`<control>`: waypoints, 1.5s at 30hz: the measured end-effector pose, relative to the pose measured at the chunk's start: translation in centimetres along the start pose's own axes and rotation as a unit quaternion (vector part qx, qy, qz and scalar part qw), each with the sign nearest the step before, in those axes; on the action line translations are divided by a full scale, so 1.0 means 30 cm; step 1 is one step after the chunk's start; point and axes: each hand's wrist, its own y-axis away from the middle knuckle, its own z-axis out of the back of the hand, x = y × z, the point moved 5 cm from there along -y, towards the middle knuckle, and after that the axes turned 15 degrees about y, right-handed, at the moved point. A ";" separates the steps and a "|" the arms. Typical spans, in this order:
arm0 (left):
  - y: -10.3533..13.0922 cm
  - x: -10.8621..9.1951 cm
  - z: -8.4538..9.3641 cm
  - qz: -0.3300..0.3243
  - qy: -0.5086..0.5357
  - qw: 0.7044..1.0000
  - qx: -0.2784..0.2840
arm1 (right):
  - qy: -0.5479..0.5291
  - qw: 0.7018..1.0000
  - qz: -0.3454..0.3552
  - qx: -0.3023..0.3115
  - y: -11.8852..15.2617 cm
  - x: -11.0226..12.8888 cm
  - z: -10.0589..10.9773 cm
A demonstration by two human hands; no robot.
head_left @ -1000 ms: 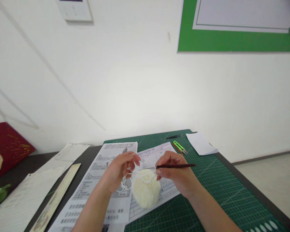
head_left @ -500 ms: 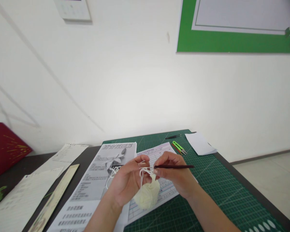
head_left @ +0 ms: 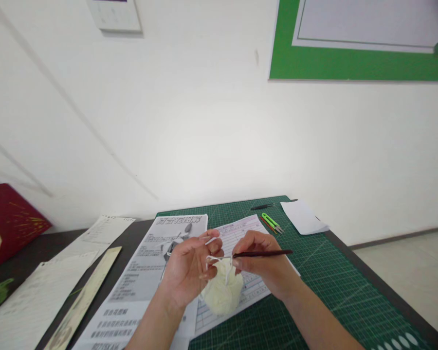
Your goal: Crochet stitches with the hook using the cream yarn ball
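Observation:
In the head view my right hand (head_left: 260,257) pinches a dark crochet hook (head_left: 264,253), whose thin metal tip points left toward my other hand. My left hand (head_left: 190,266) is palm up with curled fingers, and white yarn (head_left: 212,259) runs at its fingertips by the hook's tip. Just below the hands a pale cream ball of yarn (head_left: 222,292) rests on a lined form (head_left: 204,318). How firmly the left fingers hold the strand is hard to see.
A green cutting mat (head_left: 336,287) lies under a printed sheet (head_left: 131,291). Green snips (head_left: 272,222), black tweezers (head_left: 263,207) and white paper (head_left: 304,217) are at the back right. To the left are a ruler (head_left: 83,296), handwritten sheets (head_left: 32,301) and a red board (head_left: 10,223).
My left hand has turned more palm up and its fingers have opened a little. The loose white loops near its wrist are no longer visible. The hook stays in my right hand.

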 end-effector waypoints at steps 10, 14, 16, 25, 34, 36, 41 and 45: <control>0.035 -0.080 0.023 -0.179 0.149 0.972 -0.013 | 0.006 1.000 0.004 0.002 -0.005 -0.018 -0.008; 0.054 -0.083 -0.018 -0.234 0.185 0.954 0.012 | 0.031 0.999 0.006 0.004 -0.002 -0.017 -0.013; 0.065 -0.091 -0.042 -0.244 0.191 0.950 0.040 | 0.044 0.999 0.006 0.008 -0.002 -0.015 -0.016; 0.107 -0.087 -0.090 -0.180 0.137 0.962 0.154 | 0.040 0.999 0.001 0.021 -0.005 -0.038 -0.020; 0.125 -0.204 -0.059 -0.227 0.040 0.966 0.113 | -0.153 0.986 0.034 0.060 -0.011 -0.006 0.012; 0.124 -0.245 -0.046 -0.232 0.012 0.968 0.094 | -0.218 0.974 0.023 0.064 -0.012 0.001 0.019; 0.067 -0.250 0.000 -0.162 -0.122 0.979 -0.015 | -0.266 0.961 0.002 0.080 -0.012 -0.008 0.008; 0.021 -0.218 0.031 -0.180 -0.199 0.959 -0.090 | -0.192 0.978 -0.004 0.078 -0.011 -0.016 -0.005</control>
